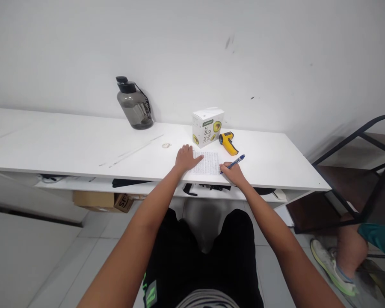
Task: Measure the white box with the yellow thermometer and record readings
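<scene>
A sheet of paper covered in rows of small writing lies flat on the white desk. My left hand rests on its left edge, fingers spread and thumb reaching over the sheet. At the right edge of the paper, my right hand is closed around a blue pen, its tip down at the sheet. Just behind the paper stands a white box with avocado pictures and the words "Su·per Meal". Beside the box lies a yellow and black handheld device shaped like an infrared thermometer.
A large grey bottle with a black lid stands by the wall. A small pale ring lies left of my hand. Below are a shelf and a cardboard box. Another person's leg and a black-framed rack are at right.
</scene>
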Motion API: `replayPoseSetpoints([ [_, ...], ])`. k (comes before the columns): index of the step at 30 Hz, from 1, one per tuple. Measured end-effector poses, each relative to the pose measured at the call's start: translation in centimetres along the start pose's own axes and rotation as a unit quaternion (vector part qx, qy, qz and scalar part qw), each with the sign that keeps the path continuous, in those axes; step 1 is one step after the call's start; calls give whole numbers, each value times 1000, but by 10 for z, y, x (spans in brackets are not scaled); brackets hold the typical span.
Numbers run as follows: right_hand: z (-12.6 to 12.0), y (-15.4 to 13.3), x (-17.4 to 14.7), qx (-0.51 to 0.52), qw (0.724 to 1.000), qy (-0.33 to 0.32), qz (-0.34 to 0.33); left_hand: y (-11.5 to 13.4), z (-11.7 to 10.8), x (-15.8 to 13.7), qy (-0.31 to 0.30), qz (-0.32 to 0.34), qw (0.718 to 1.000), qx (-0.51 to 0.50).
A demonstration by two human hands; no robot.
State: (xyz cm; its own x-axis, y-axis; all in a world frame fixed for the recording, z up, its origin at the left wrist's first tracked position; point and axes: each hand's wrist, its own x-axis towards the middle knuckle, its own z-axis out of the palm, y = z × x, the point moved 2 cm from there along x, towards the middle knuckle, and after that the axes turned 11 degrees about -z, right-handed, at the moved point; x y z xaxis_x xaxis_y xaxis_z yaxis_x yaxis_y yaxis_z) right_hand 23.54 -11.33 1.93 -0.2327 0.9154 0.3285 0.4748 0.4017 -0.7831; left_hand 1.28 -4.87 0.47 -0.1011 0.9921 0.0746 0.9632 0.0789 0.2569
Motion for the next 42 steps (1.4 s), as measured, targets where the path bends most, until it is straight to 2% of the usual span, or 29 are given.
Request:
replayPoseSetpoints([
  [5,-1,0,-1,2,1000,16,-4,0,-1,0,-4,3,1000,-12],
  [14,-1,0,0,-7,1000,-15,6,-1,1,2,-4,3,1000,-12],
  [24,1,-3,0,24,999,32,-14,-3,0,1,21,3,1000,-13],
  [27,1,-1,0,-10,995,89,-37,-4,-1,1,15,3,1000,-20],
  [29,3,1,1,-38,993,95,-61,-5,-2,0,14,3,999,-30],
  [35,10,14,8,-67,994,83,13,-7,-2,1,22,0,999,-43],
  [42,13,12,9,-120,991,61,3,-8,-5,1,20,-5,996,-87],
])
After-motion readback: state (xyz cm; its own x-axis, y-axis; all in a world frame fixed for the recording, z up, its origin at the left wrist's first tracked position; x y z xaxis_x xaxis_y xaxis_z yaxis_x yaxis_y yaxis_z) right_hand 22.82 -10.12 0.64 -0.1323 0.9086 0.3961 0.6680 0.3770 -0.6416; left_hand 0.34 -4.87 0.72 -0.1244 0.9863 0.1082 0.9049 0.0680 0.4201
